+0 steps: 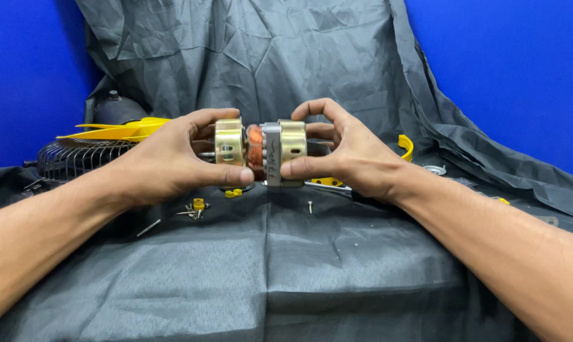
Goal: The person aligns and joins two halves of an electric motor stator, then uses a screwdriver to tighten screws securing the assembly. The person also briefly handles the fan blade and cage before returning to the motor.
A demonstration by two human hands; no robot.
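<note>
Dead centre of the frame, above the grey cloth (286, 266), the left hand (166, 161) pinches a brass end cap (229, 142) while the right hand (350, 155) clamps the motor body (280, 152), seemingly mid-separation, so a straight pull looks needed.

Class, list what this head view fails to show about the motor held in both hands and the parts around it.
- Motor: far side and lower edge covered by left hand and right hand.
- Screws: too small to count or type.
- Wire fan guard: partly behind the left forearm and yellow blade.
- Tool: handle under the right wrist.
</note>
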